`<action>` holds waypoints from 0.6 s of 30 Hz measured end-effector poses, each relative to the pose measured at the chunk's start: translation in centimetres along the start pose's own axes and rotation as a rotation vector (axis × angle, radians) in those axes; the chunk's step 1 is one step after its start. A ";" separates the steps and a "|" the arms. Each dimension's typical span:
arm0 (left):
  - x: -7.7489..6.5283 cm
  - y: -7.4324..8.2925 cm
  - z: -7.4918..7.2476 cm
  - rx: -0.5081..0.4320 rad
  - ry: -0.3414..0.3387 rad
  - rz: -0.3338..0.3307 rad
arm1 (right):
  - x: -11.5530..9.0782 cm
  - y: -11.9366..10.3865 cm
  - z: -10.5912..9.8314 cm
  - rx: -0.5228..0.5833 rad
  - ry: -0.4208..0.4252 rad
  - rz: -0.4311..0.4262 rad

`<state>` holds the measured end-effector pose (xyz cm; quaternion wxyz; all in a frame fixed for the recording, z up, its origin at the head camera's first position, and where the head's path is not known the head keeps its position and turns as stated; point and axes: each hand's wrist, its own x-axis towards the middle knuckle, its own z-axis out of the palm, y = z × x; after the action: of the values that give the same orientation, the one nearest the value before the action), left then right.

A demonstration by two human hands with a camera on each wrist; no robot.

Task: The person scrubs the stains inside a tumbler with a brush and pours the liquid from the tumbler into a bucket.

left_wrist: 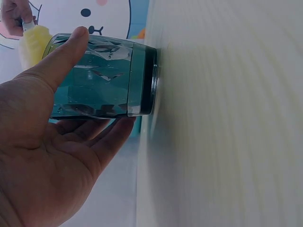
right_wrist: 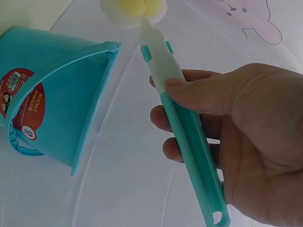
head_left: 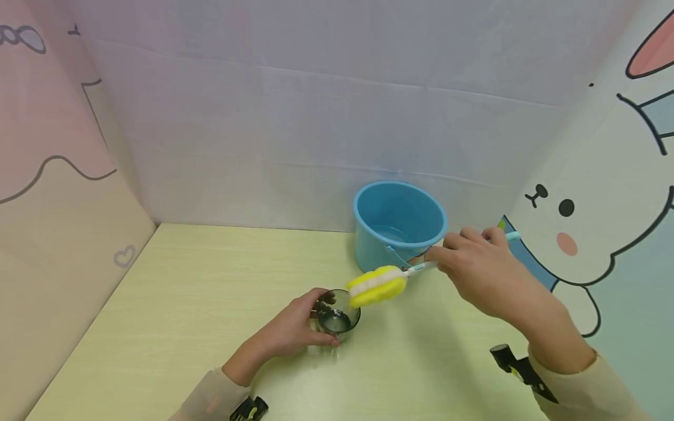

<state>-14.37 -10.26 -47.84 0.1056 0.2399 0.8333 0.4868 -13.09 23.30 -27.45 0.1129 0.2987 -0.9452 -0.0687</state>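
A dark tinted drinking glass (head_left: pixel 337 318) stands upright on the table. My left hand (head_left: pixel 295 327) grips it round the side, with the thumb (left_wrist: pixel 66 59) on one face and fingers on the other. In my right hand (head_left: pixel 487 275) is a sponge bottle brush (head_left: pixel 378 285), held by its green and white handle (right_wrist: pixel 189 142). The brush's yellow and white sponge head lies just above the glass's rim on the right, tilted down towards it. From the head view I cannot tell whether the sponge touches the rim.
A blue bucket (head_left: pixel 368 245) with a red label (right_wrist: pixel 35 106) stands behind the hands, close to the back wall (head_left: pixel 263 134). The pale wood-grain table (head_left: pixel 210 269) is bounded by side walls printed with cartoon figures.
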 end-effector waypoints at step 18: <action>-0.1 0.1 -0.1 -0.012 0.001 0.005 | -1.5 3.1 2.9 0.141 -0.066 0.102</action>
<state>-14.32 -10.30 -47.67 0.1056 0.2410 0.8297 0.4923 -14.27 26.85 -29.89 0.0637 0.2552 -0.9648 -0.0060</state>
